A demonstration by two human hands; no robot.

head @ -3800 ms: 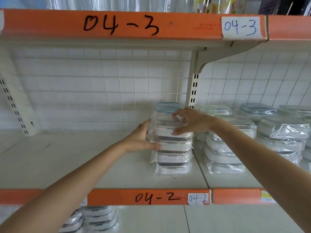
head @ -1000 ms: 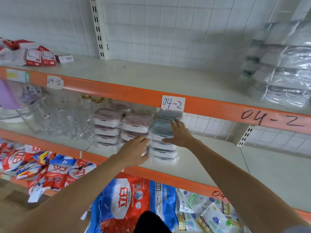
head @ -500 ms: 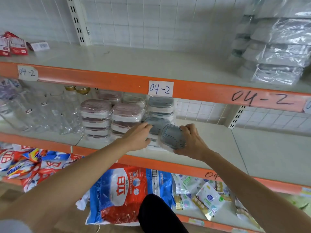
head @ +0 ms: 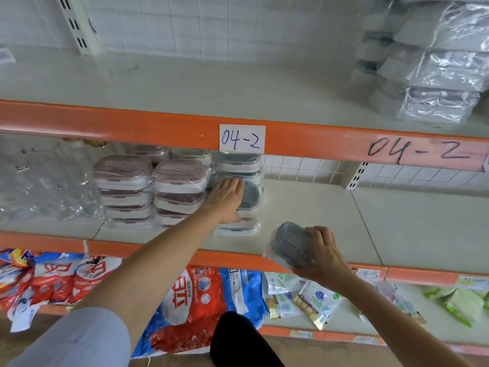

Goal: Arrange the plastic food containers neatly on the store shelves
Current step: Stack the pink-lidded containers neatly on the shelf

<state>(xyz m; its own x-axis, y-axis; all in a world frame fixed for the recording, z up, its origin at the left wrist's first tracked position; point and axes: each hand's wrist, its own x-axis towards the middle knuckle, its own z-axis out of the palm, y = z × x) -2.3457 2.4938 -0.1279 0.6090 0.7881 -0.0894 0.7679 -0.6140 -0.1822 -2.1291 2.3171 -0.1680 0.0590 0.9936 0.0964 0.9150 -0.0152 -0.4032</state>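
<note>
Grey-lidded wrapped container (head: 291, 245) gripped tilted in right hand (head: 321, 256); left hand (head: 225, 200) flat on stack (head: 239, 192).

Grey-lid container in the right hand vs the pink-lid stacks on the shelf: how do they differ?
The grey-lid container is single, tilted, gripped by the right hand at the shelf's front edge. The pink-lid stacks stand level, several high, further back and to the left. Lid colour differs: grey versus pink. Both are wrapped in clear plastic.

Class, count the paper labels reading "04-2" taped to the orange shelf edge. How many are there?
1. The white paper label sits mid-rail on the orange shelf edge. The other "04-2", to its right, is written directly on the rail. Others may lie outside the view.
</note>
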